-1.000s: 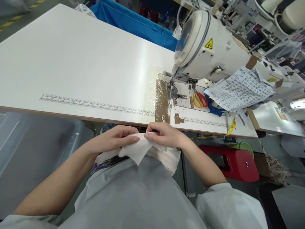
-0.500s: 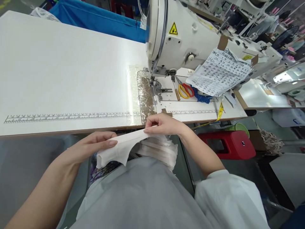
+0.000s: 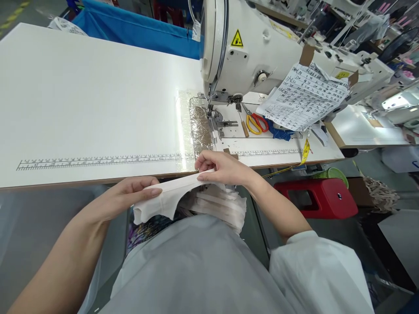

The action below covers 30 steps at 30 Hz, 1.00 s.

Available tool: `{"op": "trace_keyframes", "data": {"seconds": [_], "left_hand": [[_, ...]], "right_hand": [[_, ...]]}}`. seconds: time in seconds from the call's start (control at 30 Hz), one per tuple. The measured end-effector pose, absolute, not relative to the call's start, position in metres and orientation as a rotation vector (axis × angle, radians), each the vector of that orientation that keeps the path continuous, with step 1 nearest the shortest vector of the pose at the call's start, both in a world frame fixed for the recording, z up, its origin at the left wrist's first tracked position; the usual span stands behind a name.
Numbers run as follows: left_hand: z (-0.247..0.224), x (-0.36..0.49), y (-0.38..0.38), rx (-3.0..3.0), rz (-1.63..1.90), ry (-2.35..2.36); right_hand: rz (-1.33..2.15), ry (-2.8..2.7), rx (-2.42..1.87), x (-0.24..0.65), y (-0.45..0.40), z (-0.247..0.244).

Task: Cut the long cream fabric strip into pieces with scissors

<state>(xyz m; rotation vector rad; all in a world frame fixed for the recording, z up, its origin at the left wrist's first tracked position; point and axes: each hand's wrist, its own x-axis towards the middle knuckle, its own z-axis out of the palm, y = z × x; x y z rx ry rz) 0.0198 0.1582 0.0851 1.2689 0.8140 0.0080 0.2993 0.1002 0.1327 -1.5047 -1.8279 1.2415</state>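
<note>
Between the hands (image 3: 132, 195) (image 3: 220, 167), curve-edged white cloth (image 3: 169, 198)

Yellow warning triangle (image 3: 237, 38), black pictogram, on white sewing machine (image 3: 245, 72); pictogram detail too small to tell; paper sheet (image 3: 304, 98) taped to machine arm, rows of handwriting, words not legible; small yellow label (image 3: 342, 75) behind it, unreadable; ruler scales, left strip (image 3: 104, 162) and right strip (image 3: 268, 153), along near edge of white table (image 3: 98, 100), digits too fine; yellow tape measure (image 3: 305, 151) marked, numbers unreadable.
</note>
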Motion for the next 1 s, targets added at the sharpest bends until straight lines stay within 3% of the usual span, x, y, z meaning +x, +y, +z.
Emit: {"op": "trace_keyframes", "data": {"seconds": [0.27, 0.4, 0.63, 1.0], "left_hand": [[0.1, 0.037, 0.139, 1.466, 0.035, 0.715], [0.101, 0.046, 0.129, 1.504, 0.068, 0.632], [0.098, 0.038, 0.128, 1.512, -0.034, 0.579], [0.094, 0.016, 0.129, 1.656, -0.158, 0.619]], "right_hand": [[0.988, -2.229, -1.33, 0.282, 0.091, 0.132], [1.146, -2.231, -1.152, 0.262, 0.082, 0.118], [1.468, -2.017, -1.287, 0.265, 0.077, 0.112], [1.565, -1.944, -1.452, 0.283, 0.069, 0.106]]}}
